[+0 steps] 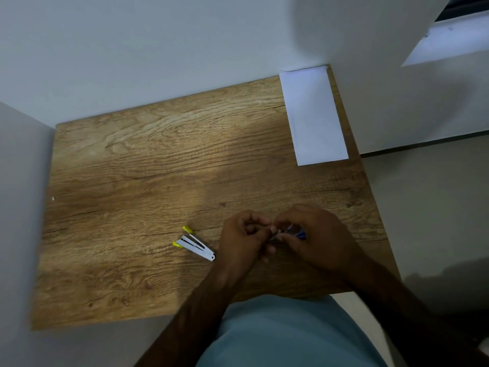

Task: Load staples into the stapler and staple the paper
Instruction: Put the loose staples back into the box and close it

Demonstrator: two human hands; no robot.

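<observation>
Two hands are working on a small staple box over a wooden table

The wooden table (158, 160) is filling most of the frame, with folded white paper (313, 116) lying at its upper right corner. Lower right of centre, the right hand (315, 239) is curling its fingers around a small blue staple box (297, 232), while the left hand (244, 238) is pinching at the box's end, fingers bent. Just left of the hands, the white stapler (195, 246) with yellow tips is lying swung open on the table, untouched
</observation>
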